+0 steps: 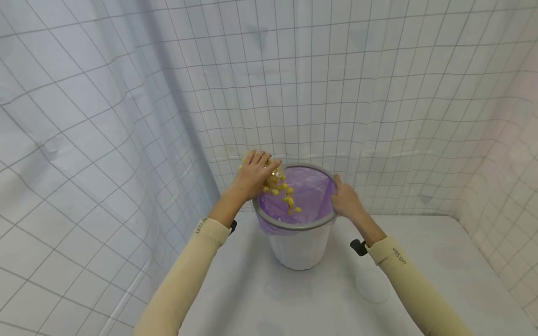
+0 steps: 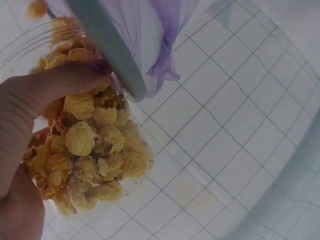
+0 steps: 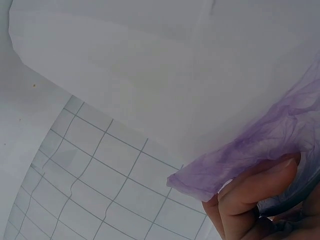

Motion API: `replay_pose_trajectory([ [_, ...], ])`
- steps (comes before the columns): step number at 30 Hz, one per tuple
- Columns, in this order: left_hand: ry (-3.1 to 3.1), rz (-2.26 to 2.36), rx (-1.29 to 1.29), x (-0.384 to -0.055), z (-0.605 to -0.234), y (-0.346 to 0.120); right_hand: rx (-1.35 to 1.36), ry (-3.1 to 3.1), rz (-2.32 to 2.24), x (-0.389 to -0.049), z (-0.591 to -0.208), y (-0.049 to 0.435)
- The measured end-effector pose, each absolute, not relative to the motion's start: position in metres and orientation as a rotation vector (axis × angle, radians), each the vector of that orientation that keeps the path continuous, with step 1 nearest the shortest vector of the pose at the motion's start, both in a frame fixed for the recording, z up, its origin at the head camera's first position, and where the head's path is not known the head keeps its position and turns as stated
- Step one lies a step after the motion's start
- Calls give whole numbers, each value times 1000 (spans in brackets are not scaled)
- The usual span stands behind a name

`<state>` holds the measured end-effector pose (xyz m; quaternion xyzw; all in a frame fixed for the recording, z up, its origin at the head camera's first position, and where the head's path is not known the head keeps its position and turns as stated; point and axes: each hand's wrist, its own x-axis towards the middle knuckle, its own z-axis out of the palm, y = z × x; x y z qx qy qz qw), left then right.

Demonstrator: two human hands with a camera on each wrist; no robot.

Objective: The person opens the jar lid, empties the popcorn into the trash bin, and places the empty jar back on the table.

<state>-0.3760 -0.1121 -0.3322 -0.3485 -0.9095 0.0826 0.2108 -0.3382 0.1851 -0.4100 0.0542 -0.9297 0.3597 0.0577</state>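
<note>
My left hand (image 1: pixel 253 177) grips a clear plastic jar (image 2: pixel 107 165) of popcorn, tipped over the left rim of a trash can. Yellow popcorn (image 1: pixel 290 200) pieces spill from its mouth into the purple bag (image 1: pixel 311 186) lining the can. The thumb lies across the jar near its mouth in the left wrist view, beside the can's grey rim (image 2: pixel 112 47). My right hand (image 1: pixel 345 200) holds the rim on the right side, its fingers curled over the bag's folded edge (image 3: pixel 200 180). The white trash can (image 1: pixel 300 247) stands upright.
The can rests on a white surface (image 1: pixel 269 298). White curtains with a dark grid (image 1: pixel 294 93) hang close behind it and along the left and right. Tiny crumbs (image 3: pixel 34 85) show on the white surface in the right wrist view.
</note>
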Motion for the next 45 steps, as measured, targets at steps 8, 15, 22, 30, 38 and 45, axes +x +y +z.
replay_pose_trajectory([
  [8, -2544, 305, -970, -376, -331, -105, 183, -2813, 1044, -339, -408, 185],
  [15, -2491, 314, -993, -376, -329, -100, 173, -2817, 1032, -340, -406, 184],
  [22, -2400, 350, -1007, -376, -328, -98, 176, -2803, 1040, -339, -406, 183],
  [30, -2383, 370, -1012, -376, -325, -94, 175, -2801, 1058, -339, -408, 184],
  [38, -2417, 395, -1012, -375, -326, -91, 168, -2856, 1024, -335, -403, 183],
  [45, -2432, 447, -1016, -373, -331, -92, 138, -2913, 970, -332, -401, 180],
])
